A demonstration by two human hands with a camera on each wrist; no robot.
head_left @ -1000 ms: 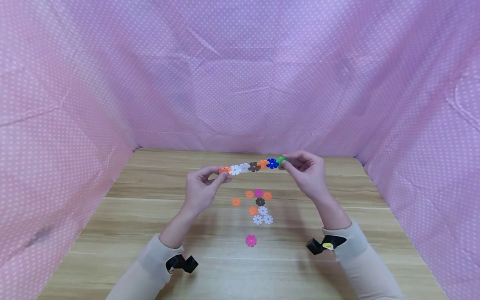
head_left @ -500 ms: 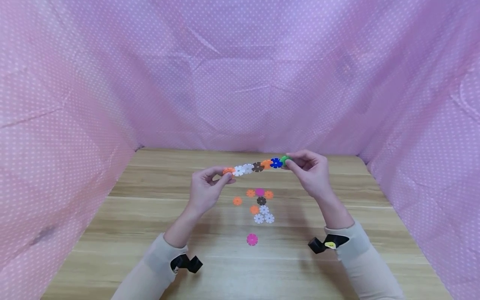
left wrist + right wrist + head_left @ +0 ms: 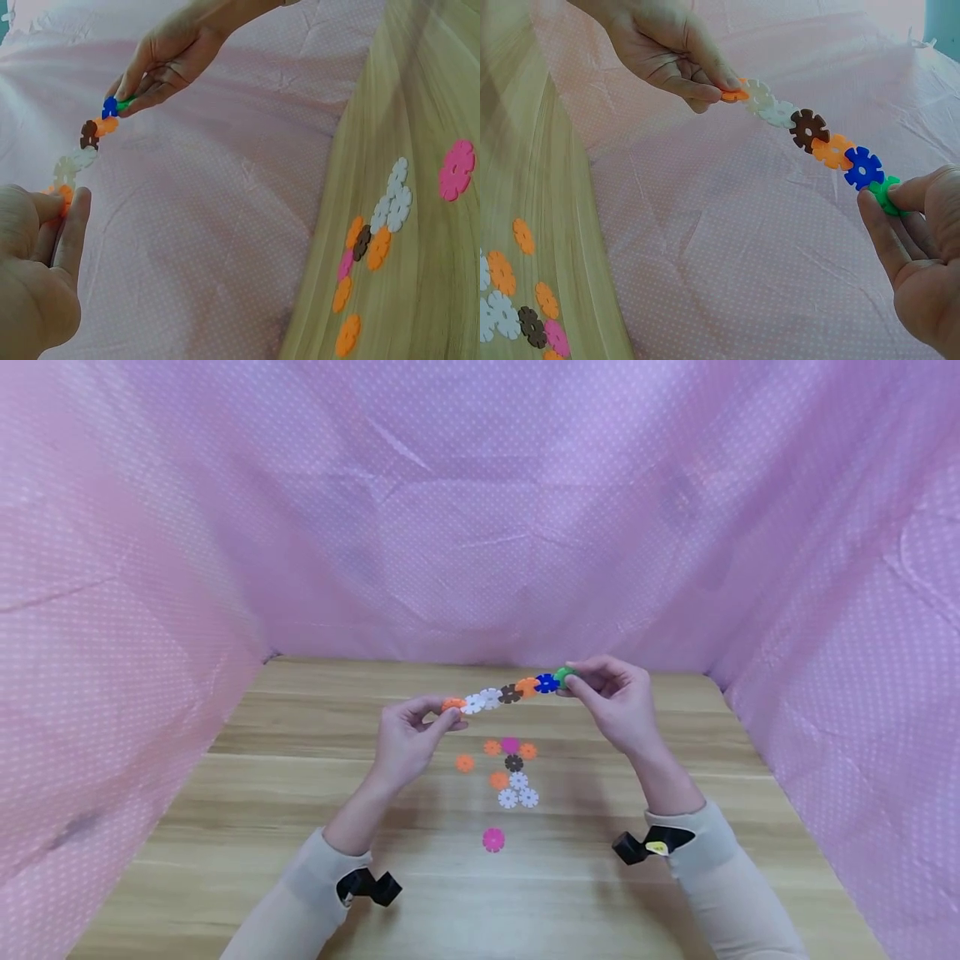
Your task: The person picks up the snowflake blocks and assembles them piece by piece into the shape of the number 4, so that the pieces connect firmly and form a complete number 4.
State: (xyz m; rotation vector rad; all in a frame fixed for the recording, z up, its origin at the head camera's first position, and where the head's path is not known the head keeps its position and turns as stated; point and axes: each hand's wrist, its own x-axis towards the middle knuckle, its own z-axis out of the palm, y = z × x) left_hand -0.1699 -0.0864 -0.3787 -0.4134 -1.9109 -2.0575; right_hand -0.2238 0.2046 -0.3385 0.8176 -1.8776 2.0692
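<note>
A chain of interlocked snowflake discs (image 3: 510,693) is held up above the table between both hands. From left to right its discs run orange, white, white, brown, orange, blue and green. My left hand (image 3: 407,743) pinches the orange end disc (image 3: 735,94) between thumb and fingers. At the other end my right hand (image 3: 621,706) pinches the green disc (image 3: 885,196), partly covering it. The blue disc (image 3: 863,169) sits beside the green one, and the brown disc (image 3: 809,131) is near the middle. The chain slants upward to the right in the head view.
Loose discs lie on the wooden table (image 3: 300,777) below the chain: several orange ones (image 3: 465,763), several white ones (image 3: 508,798), a brown one (image 3: 513,763) and a pink one (image 3: 510,745). Nearer me lies another pink disc (image 3: 493,840). Pink dotted cloth (image 3: 480,527) surrounds the table.
Both hands still grip the chain's ends. The chain now slants slightly more, its green end a little higher. The whole view has shifted slightly back and forth.
</note>
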